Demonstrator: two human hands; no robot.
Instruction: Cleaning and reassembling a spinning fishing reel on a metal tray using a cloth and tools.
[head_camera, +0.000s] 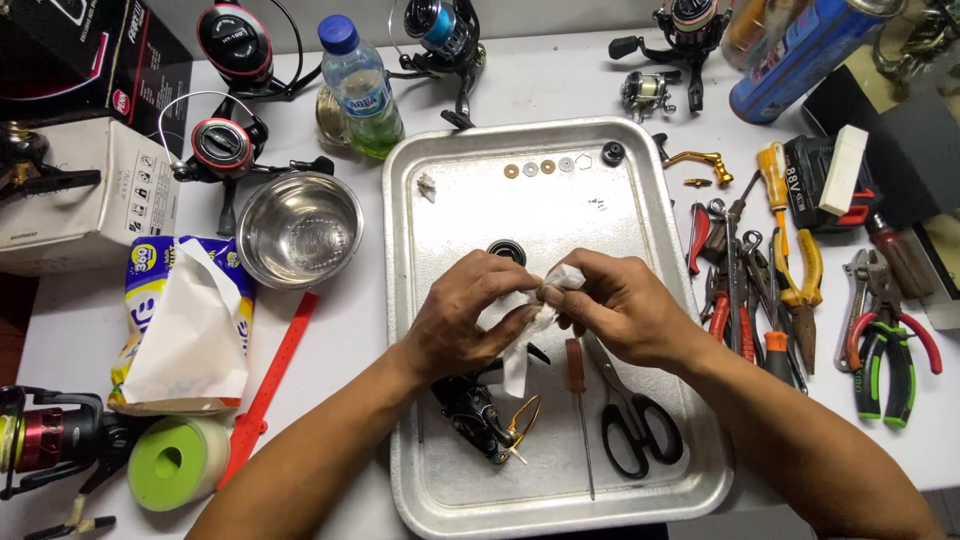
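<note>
Both hands (545, 310) around white tissue (530, 320) above metal tray (440, 480).

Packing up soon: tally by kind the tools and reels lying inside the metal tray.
Scissors: 1
Screwdriver: 1
Reel: 1
Total: 3

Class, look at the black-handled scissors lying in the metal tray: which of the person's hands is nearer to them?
The right hand. It hovers just above the scissors, holding white tissue together with the left hand, which sits farther off, up and to the left of them, over the tray.
</note>
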